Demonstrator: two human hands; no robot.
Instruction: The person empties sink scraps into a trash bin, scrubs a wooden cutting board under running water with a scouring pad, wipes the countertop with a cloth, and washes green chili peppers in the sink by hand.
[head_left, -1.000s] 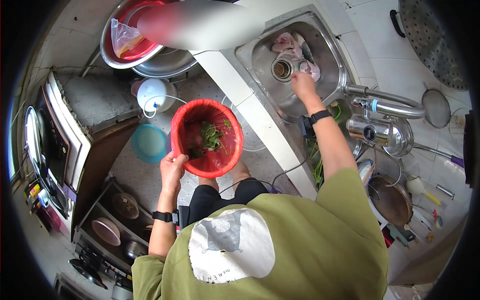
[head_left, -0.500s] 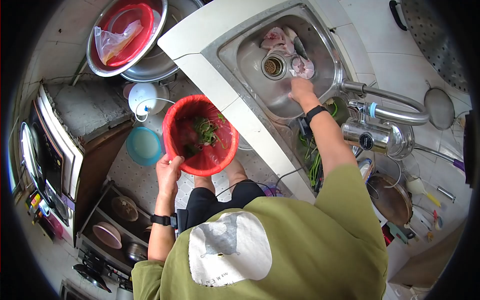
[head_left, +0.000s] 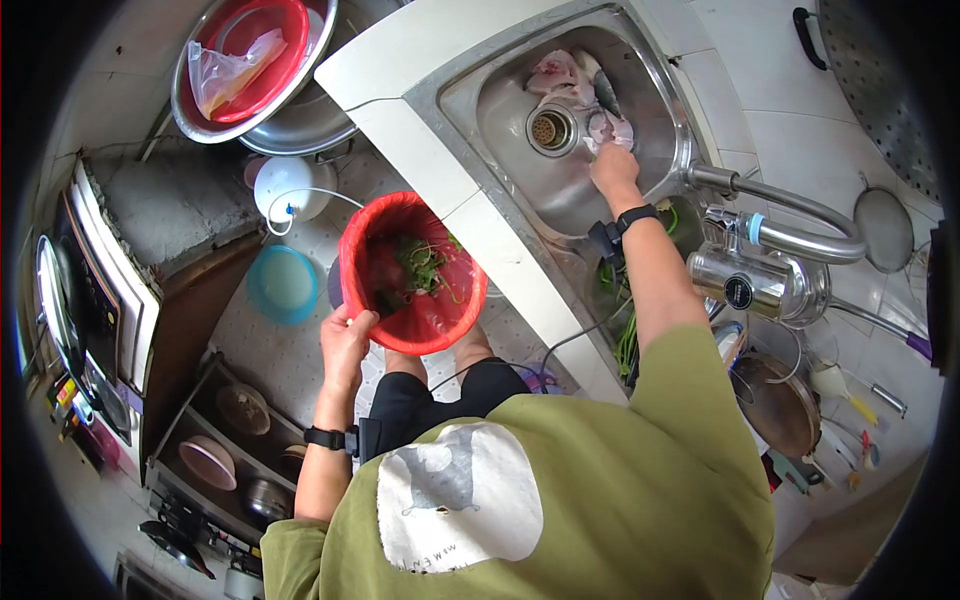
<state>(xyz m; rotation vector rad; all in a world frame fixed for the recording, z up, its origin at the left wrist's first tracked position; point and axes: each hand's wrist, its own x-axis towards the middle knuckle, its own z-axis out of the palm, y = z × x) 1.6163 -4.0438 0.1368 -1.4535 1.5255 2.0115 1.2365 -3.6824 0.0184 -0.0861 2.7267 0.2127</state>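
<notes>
My left hand (head_left: 345, 342) grips the near-left rim of a red bin (head_left: 464, 330), which is lined with red plastic and has green leafy scraps (head_left: 422, 266) inside. Over the right part of the metal sink (head_left: 510, 170), my right hand (head_left: 614, 172) is closed at the near edge of a pale pink fish piece (head_left: 610, 129); its fingertips are hidden, so what they hold cannot be made out. More fish pieces (head_left: 556, 74) lie behind the round drain (head_left: 551, 130).
A curved faucet (head_left: 800, 235) reaches in from the sink's right side. Green stalks (head_left: 627, 345) lie in a container below the sink. On the left are a blue basin (head_left: 283, 285), a white jug (head_left: 292, 188) and stacked bowls (head_left: 185, 110).
My right hand has moved from the bare sink bottom up against the fish piece. My left hand has kept hold of the bin's rim. The camera view has shifted slightly.
</notes>
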